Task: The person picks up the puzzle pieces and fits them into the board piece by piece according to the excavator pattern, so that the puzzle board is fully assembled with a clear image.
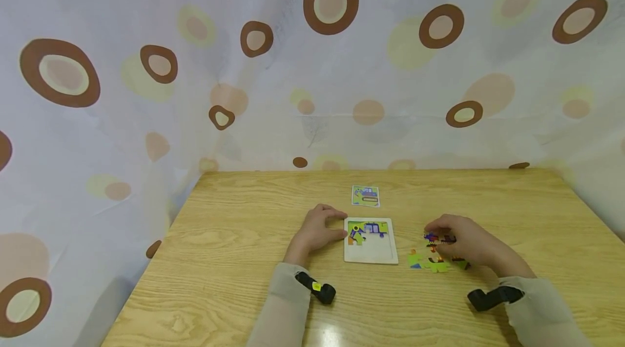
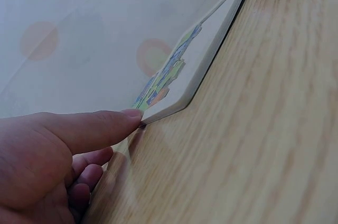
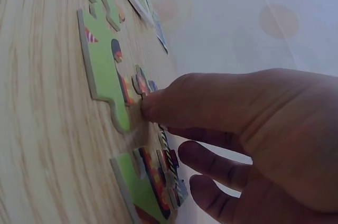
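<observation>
In the head view, my left hand (image 1: 317, 230) is at the left side of a white puzzle tray (image 1: 371, 261), with thumb and index fingertip at its edge. Part of a vehicle picture in green, purple and orange pieces fills the tray's upper part; its lower part is bare white. The left wrist view has the thumb (image 2: 105, 127) straight against the tray's rim. To the right, my right hand (image 1: 466, 241) reaches over loose jigsaw pieces (image 1: 438, 267). Its thumb (image 3: 185, 100) comes down at a small colourful piece (image 3: 140, 80); the index fingertip is hidden in the right wrist view.
A small picture card (image 1: 365, 196) of a vehicle lies behind the tray. Several green jigsaw pieces (image 3: 100, 57) lie flat near the right hand. The wooden table (image 1: 234, 238) meets a patterned cloth wall (image 1: 273, 135) at its back edge.
</observation>
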{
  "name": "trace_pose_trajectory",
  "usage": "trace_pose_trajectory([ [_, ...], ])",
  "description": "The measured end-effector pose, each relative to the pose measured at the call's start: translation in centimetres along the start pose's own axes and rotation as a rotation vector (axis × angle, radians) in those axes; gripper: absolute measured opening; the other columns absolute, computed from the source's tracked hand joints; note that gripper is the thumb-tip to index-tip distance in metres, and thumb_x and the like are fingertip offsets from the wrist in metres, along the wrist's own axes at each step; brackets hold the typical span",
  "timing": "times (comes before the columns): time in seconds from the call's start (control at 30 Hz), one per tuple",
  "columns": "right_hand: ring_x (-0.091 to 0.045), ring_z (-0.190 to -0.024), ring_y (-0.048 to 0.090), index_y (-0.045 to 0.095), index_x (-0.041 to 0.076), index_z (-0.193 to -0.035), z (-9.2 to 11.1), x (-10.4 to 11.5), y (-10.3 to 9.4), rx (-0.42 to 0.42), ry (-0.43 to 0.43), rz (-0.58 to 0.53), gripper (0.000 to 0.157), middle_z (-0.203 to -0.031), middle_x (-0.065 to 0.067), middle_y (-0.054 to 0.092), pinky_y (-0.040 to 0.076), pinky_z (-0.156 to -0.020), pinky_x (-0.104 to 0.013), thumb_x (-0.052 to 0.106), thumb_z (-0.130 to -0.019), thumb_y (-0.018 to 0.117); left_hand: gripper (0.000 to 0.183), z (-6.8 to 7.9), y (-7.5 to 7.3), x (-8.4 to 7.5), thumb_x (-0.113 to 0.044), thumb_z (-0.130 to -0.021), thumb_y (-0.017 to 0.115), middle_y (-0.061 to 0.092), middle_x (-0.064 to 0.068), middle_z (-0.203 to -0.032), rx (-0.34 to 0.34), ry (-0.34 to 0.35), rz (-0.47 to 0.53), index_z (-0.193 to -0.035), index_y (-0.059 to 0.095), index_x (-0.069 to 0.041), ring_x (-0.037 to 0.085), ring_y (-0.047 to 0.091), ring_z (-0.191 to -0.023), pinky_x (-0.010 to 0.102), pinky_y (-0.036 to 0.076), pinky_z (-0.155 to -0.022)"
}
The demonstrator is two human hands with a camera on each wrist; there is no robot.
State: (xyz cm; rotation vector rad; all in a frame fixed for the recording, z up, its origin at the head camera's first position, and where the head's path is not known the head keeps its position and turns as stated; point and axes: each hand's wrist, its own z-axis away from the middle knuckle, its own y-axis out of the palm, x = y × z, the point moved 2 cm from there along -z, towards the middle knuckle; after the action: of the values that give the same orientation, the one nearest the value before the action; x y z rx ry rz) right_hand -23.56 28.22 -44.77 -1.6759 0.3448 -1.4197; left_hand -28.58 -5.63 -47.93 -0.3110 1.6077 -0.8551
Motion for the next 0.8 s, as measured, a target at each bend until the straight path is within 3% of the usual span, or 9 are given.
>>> trace_pose_trajectory([
  [0.17,-0.025,-0.099,0.061,0.064,-0.001,-0.122,0.1,0.4,-0.2,-0.033,-0.033,0.023,0.038,-0.109,-0.007,0.062,0.053,-0.076,-0.036,0.008,-0.086,0.073,0.036,0.0,0.0,0.1,-0.024,-0.087,0.078,0.05,0.005,-0.133,-0.003,-0.004,0.006,-0.122,0.071,-0.02,0.029,0.04,-0.13,0.046,0.033,-0.109],
  [0.47,-0.017,-0.081,0.052,0.068,0.002,-0.121,0.1,1.0,-0.5,-0.066,-0.077,0.041,0.037,-0.107,-0.005,0.06,0.045,-0.064,-0.026,0.006,-0.085,0.074,0.036,0.1,0.0,0.2,-0.025,-0.087,0.078,0.05,0.005,-0.133,-0.005,0.001,0.004,-0.122,0.071,-0.02,0.029,0.039,-0.129,0.046,0.033,-0.108],
  [0.8,-0.019,-0.091,0.055,0.068,0.005,-0.12,0.0,1.1,-0.4,-0.108,-0.114,0.034,0.034,-0.11,-0.003,0.057,0.05,-0.07,-0.028,0.003,-0.086,0.072,0.036,0.1,-0.1,0.0,-0.024,-0.087,0.078,0.05,0.005,-0.133,-0.003,0.006,0.008,-0.122,0.071,-0.019,0.03,0.04,-0.129,0.046,0.033,-0.108],
])
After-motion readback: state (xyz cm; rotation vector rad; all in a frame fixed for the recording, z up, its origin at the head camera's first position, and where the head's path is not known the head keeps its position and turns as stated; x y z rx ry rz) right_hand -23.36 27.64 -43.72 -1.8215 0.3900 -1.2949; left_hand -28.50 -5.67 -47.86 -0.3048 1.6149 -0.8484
